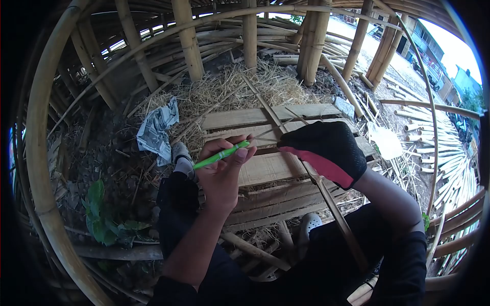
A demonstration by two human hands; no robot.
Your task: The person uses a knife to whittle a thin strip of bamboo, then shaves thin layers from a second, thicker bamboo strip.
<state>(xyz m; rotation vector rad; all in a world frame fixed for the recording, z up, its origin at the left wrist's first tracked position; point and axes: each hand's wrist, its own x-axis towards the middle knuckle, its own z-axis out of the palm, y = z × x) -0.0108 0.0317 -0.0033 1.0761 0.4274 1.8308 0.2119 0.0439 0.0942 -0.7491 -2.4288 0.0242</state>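
Observation:
My bare left hand [227,160] is closed around a slim bright-green tool [219,155], like a pen or a knife handle; its far end is partly hidden by my fingers. My right hand [326,153], in a black and red glove, is closed on a long split bamboo strip [339,219]. This strip slants from the straw at the back, under the glove, down past my lap. Thin pale slivers show between my two hands. Below them is a slatted wooden platform [260,171]. The glove hides the fingers' exact grip.
Bamboo posts [312,46] and curved poles [41,127] surround me. Straw [224,92] lies behind the platform, and crumpled newspaper [158,130] at its left. A leafy plant [97,211] grows at lower left. Many cut bamboo poles [444,148] lie at right.

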